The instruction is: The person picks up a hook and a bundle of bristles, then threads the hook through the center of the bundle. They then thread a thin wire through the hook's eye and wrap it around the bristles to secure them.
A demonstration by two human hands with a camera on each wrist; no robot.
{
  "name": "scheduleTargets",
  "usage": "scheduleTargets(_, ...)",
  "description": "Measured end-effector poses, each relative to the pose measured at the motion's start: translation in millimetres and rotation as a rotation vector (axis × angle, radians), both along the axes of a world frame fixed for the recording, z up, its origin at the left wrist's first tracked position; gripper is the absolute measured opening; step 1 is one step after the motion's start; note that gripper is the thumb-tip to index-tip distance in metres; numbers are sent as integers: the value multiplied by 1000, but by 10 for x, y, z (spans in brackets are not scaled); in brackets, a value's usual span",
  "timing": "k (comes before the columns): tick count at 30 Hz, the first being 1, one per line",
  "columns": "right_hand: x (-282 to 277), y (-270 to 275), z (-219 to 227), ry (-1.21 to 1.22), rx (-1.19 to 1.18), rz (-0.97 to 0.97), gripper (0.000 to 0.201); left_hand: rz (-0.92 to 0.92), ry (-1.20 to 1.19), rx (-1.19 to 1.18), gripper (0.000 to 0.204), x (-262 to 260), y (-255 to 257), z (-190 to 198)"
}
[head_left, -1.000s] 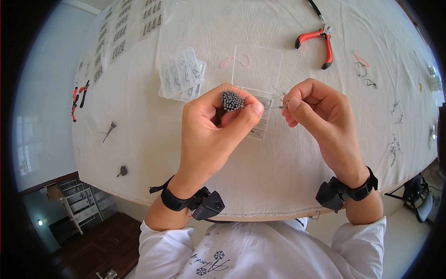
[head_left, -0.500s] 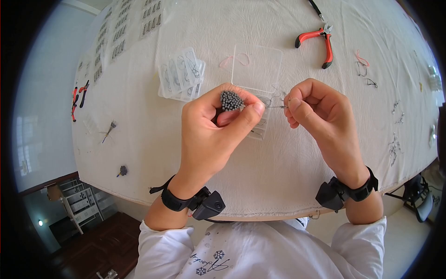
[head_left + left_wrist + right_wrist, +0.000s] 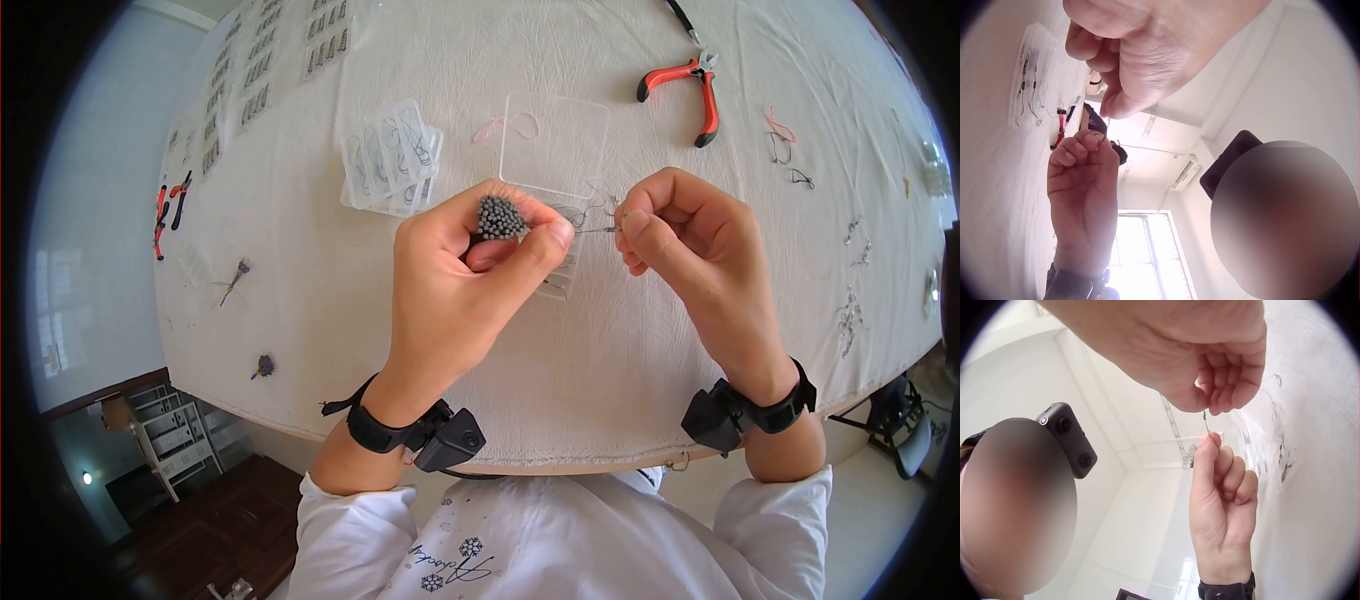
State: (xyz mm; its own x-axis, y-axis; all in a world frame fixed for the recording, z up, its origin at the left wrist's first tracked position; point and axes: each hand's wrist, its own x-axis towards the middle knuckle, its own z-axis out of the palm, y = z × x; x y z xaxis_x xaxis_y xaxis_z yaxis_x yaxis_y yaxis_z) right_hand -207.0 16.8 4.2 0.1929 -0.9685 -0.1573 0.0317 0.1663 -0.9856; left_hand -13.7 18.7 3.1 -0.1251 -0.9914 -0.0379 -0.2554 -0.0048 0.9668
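Note:
My left hand (image 3: 470, 260) pinches one end of a thin wire (image 3: 1208, 425) between thumb and index finger. Opposite it, my right hand (image 3: 695, 235) grips the other end, where a small dark piece sits against the fingertips. The short span of wire between the hands looks straight in the head view. A bundle of grey-tipped strands (image 3: 500, 217) shows in the gap of my left hand's curled fingers. Behind the hands lies an open clear compartment box (image 3: 555, 283), partly hidden, with fine wire pieces in it; its lid (image 3: 553, 140) points away from me.
Stacked clear boxes (image 3: 385, 165) with wire pieces stand left of the open box. Red-handled pliers (image 3: 707, 95) lie at the back right, more tools (image 3: 180, 200) far left. Loose wire bits (image 3: 850, 322) line the right side. Small bundles (image 3: 262, 367) and carded pieces lie left.
Almost nothing differs: both hands keep their pinch on the thin wire and have shifted very slightly to the right in the head view.

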Motion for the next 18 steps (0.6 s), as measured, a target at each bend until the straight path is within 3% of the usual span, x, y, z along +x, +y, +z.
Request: scheduleTargets(18, 15, 6, -24, -23, 19, -16, 14, -17, -21, -12, 8, -17, 6, -7)
